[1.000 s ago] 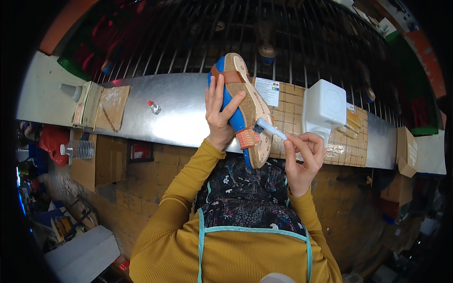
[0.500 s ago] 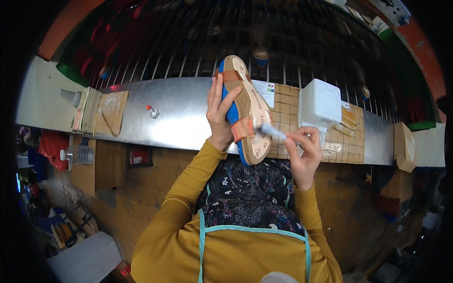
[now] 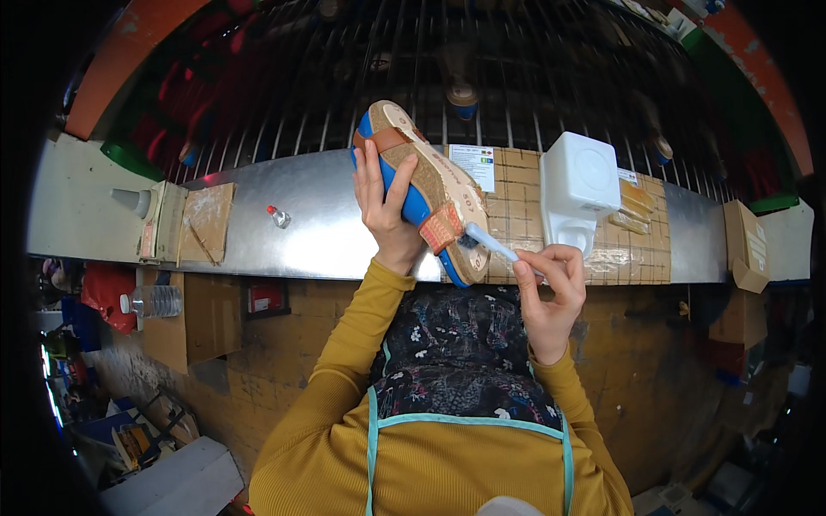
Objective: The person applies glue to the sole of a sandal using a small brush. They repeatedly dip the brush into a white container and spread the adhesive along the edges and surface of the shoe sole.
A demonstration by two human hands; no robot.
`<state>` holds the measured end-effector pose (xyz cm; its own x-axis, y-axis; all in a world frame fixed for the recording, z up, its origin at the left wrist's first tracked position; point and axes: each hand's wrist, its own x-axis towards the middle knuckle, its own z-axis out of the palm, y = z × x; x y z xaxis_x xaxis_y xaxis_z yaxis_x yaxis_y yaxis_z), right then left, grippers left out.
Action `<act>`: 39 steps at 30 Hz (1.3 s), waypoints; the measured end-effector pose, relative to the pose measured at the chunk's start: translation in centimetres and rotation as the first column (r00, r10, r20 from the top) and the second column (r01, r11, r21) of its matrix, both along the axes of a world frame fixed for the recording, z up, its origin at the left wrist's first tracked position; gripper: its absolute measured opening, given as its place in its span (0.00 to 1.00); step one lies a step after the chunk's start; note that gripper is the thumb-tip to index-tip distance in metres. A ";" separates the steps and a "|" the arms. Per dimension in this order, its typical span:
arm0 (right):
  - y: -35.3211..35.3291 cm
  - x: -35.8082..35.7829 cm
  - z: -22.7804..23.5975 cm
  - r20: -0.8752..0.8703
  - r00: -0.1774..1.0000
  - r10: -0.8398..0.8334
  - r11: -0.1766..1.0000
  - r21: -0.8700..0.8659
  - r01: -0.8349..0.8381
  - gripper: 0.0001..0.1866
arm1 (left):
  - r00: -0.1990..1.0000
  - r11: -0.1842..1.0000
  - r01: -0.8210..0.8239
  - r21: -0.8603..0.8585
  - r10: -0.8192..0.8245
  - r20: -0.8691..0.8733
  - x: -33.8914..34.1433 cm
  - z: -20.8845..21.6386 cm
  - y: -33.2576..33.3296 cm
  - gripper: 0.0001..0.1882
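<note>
A sandal upper on a blue shoe last [image 3: 416,205] is held up over the bench front, its pale sole board [image 3: 447,178] facing up and slanting to the upper left. Brown straps wrap onto its underside, the nearer one [image 3: 441,225] stitched and reddish. My left hand [image 3: 387,215] grips the last from its left side, fingers along the blue edge and thumb over the cork rim. Between thumb and fingers my right hand [image 3: 555,292] pinches a small brush [image 3: 492,242] with a pale blue handle. Its dark bristles touch the sole beside the nearer strap.
Beyond the metal bench [image 3: 318,202] runs a roller conveyor [image 3: 335,112] carrying shoes on lasts. A white plastic container [image 3: 581,181] stands on taped cardboard [image 3: 516,206]. A small red-capped bottle [image 3: 278,217] sits left, near a cardboard piece [image 3: 207,222]. A carton [image 3: 747,245] is right.
The sandal's far end has swung left, so it slants more, and my left hand has shifted left with it. The brush has moved slightly left along the strap's edge.
</note>
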<state>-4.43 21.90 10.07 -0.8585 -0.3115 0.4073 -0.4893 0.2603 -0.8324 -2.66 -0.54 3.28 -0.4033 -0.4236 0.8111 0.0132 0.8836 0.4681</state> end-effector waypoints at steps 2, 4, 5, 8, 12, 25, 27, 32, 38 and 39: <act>0.0 0.2 -0.3 -0.089 0.994 -0.064 0.997 0.041 0.068 0.08 | 1.000 1.000 -0.013 -0.016 0.013 0.005 0.0 -0.2 0.0 0.37; -0.2 0.4 -0.7 -0.072 0.995 -0.069 0.998 0.011 0.070 0.09 | 1.000 1.000 0.001 0.005 -0.001 -0.009 0.0 0.1 0.2 0.36; -0.2 0.5 -0.8 -0.064 0.996 -0.069 0.998 -0.005 0.069 0.09 | 1.000 1.000 0.017 0.026 -0.017 -0.019 -0.1 0.2 0.2 0.36; 0.0 0.7 -0.2 -0.110 0.991 0.080 0.996 0.033 -0.077 0.10 | 0.996 0.991 0.074 0.109 -0.069 -0.049 -0.2 0.3 0.4 0.35; -1.2 0.2 0.5 0.010 0.998 -0.054 0.992 -0.110 0.055 0.11 | 0.984 0.947 0.173 0.271 -0.151 -0.098 -0.5 0.7 0.7 0.33; 0.7 1.4 0.2 -0.608 0.793 -0.030 0.984 0.121 0.129 0.18 | 0.942 0.889 0.318 0.330 -0.256 -0.219 -1.8 0.5 0.9 0.28; 0.6 1.5 0.9 -0.608 0.794 0.013 0.994 0.091 0.054 0.18 | 0.931 0.883 0.344 0.320 -0.279 -0.234 -1.9 0.5 1.2 0.29; -1.0 0.1 2.2 -0.611 0.789 -0.060 0.989 0.070 0.130 0.20 | 0.883 0.804 0.459 0.379 -0.365 -0.297 -2.0 0.5 1.8 0.32; 0.6 1.3 3.1 -0.620 0.775 0.124 0.983 0.184 -0.010 0.20 | 0.842 0.786 0.539 0.303 -0.500 -0.201 -1.6 -0.2 0.8 0.42; 0.3 0.9 2.8 -0.598 0.799 0.065 0.991 0.131 0.017 0.20 | 0.792 0.675 0.610 0.415 -0.540 -0.285 -1.5 -0.1 1.1 0.43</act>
<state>-3.57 22.16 12.86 -0.4464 -0.4115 0.7946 -0.8869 0.3215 -0.3318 -4.13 0.52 3.19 -0.6035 -0.4755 0.6401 0.5345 0.3545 0.7672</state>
